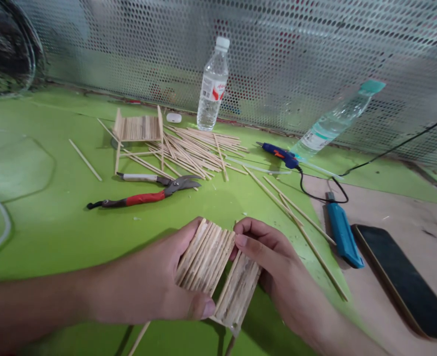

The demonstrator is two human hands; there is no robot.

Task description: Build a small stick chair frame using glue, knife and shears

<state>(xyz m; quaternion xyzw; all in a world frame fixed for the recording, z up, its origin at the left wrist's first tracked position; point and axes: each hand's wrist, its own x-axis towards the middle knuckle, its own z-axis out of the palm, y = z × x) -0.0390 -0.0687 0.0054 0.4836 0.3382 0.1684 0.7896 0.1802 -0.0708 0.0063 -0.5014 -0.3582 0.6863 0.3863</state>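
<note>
Near the front centre, my left hand is closed around the left side of a piece made of wooden sticks, its thumb along the lower edge. This piece has two panels of sticks laid side by side, with a gap between them. My right hand pinches the upper edge of the right panel with thumb and index finger. A small stick chair stands at the back left, beside a loose pile of sticks. Pruning shears with a red and a white handle lie in front of it.
A clear bottle stands upright at the back; a green-capped bottle leans on the mesh wall. A blue glue gun, a teal cutter, a phone and long sticks lie to the right.
</note>
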